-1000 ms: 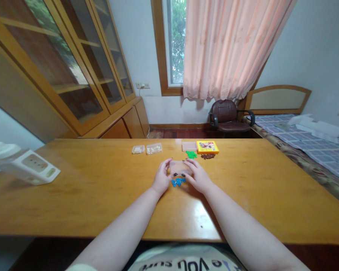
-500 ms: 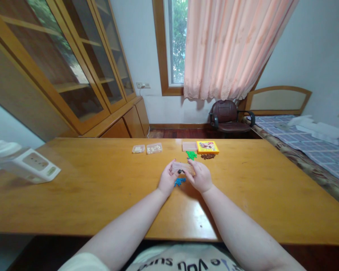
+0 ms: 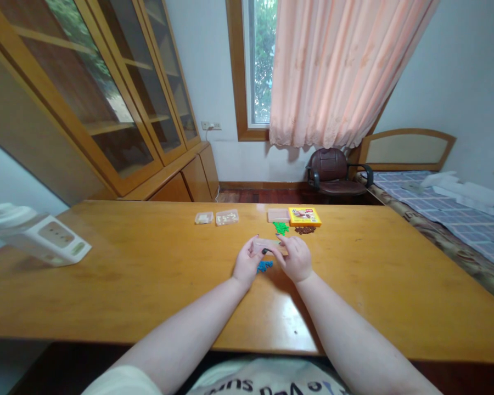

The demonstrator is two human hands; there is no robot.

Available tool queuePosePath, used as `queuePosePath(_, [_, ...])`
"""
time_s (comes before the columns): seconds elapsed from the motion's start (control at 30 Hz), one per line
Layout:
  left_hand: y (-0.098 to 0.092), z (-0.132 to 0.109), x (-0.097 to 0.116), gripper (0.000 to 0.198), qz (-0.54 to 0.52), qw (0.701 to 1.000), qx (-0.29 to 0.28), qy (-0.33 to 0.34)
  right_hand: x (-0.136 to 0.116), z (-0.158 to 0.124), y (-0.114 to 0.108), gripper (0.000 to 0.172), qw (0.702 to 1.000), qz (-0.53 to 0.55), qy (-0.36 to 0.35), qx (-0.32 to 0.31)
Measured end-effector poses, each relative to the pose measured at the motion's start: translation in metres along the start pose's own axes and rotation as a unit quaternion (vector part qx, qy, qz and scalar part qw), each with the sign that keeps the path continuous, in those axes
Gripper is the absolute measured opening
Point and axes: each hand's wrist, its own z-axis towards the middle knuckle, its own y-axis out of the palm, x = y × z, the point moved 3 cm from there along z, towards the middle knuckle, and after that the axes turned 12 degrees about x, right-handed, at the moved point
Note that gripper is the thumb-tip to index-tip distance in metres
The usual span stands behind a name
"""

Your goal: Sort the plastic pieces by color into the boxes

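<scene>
Between my two hands is a small clear plastic box (image 3: 263, 244), raised over the table. My left hand (image 3: 247, 260) grips its left end, and my right hand (image 3: 295, 258) is closed around its right end, fingers partly covering it. What the box contains is too small to tell. Just below it lies a pile of small blue pieces (image 3: 265, 266), partly hidden by my left hand. Beyond my hands sit small green pieces (image 3: 281, 227) and, to their right, small brown pieces (image 3: 305, 230).
At the table's far edge are a yellow box (image 3: 305, 216), a clear pinkish container (image 3: 278, 215) and two clear boxes with pale pieces, one larger (image 3: 227, 218) and one smaller (image 3: 204, 218). A white jug-like container (image 3: 37, 233) stands left on the wooden table (image 3: 148, 269).
My fingers have shifted slightly on the clear box, and it looks tilted a bit flatter. The whole view has moved a little; the piles and boxes stay put.
</scene>
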Motion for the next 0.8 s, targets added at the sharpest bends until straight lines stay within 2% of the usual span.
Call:
queuePosePath(0.1, [0.0, -0.002, 0.004, 0.076, 0.002, 1.0, -0.005, 0.018, 0.003, 0.003, -0.002, 0.049, 1.0, 0.022, -0.004, 0.001])
queuePosePath(0.23, [0.0, -0.006, 0.006, 0.077, 0.018, 0.999, -0.021, 0.041, 0.005, 0.002, -0.001, 0.057, 0.996, 0.063, 0.015, -0.053])
queuePosePath(0.43, [0.0, -0.012, 0.01, 0.077, 0.047, 0.997, -0.02, 0.061, -0.003, -0.001, -0.003, 0.055, 0.994, 0.097, 0.03, -0.04])
queuePosePath(0.8, [0.0, -0.008, 0.007, 0.08, 0.038, 0.998, -0.017, 0.05, -0.003, -0.004, 0.006, 0.047, 0.989, 0.112, 0.069, -0.073])
